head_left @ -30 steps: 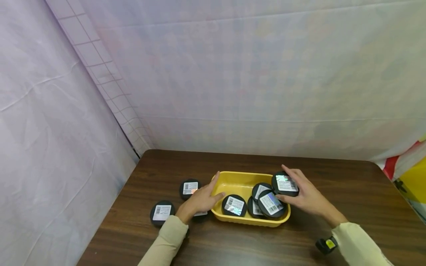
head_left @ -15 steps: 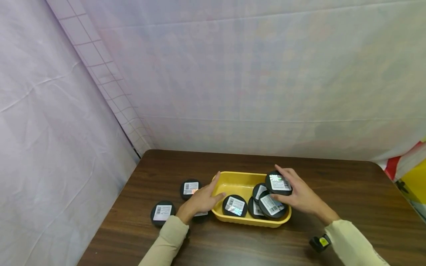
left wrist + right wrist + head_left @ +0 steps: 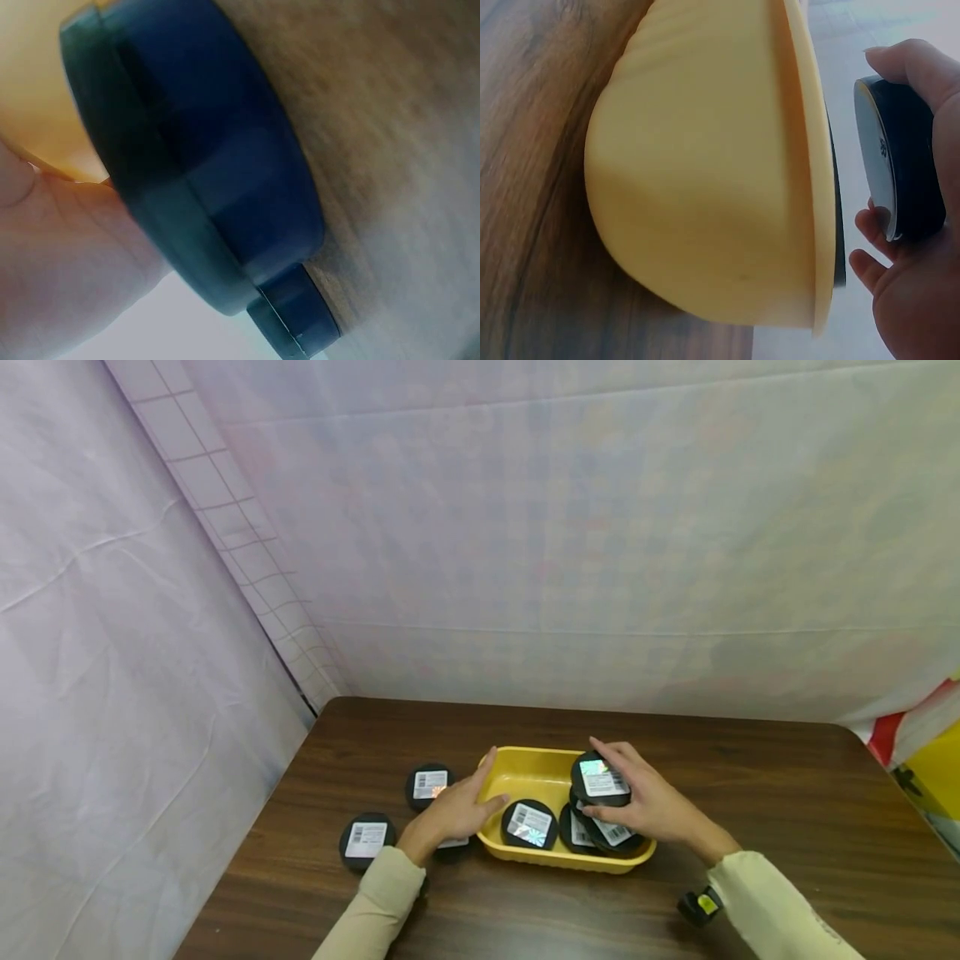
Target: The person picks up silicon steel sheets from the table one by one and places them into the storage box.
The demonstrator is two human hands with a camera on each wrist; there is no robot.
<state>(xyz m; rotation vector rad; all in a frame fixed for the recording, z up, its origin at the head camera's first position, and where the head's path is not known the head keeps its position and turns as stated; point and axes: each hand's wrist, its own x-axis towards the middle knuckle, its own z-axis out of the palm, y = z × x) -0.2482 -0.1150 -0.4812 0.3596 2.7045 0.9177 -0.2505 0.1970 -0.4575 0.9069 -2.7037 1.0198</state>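
My right hand point(image 3: 648, 797) grips a flat round black container point(image 3: 600, 778) by its sides, its white label facing up, over the right part of a yellow plastic basket point(image 3: 525, 857). In the right wrist view, the held container point(image 3: 919, 161) is beside the basket's rim, between thumb and fingers. Several like it lie inside the basket: one round black container point(image 3: 529, 824) at the left, others overlapping at the right, partly hidden by the hand. My left hand point(image 3: 457, 810) rests at the basket's left rim, with index finger straight and thumb over the edge.
Left of the basket, on the brown wooden table point(image 3: 360, 727), lie more round black containers: one at the back point(image 3: 429, 787), one farther left point(image 3: 367, 841), and one partly under my left hand point(image 3: 452, 848). A pale curtain point(image 3: 562, 568) hangs behind the table.
My right hand has moved left with the round black container, from the basket's right edge to over the overlapping ones inside. The left hand has stayed at the rim.
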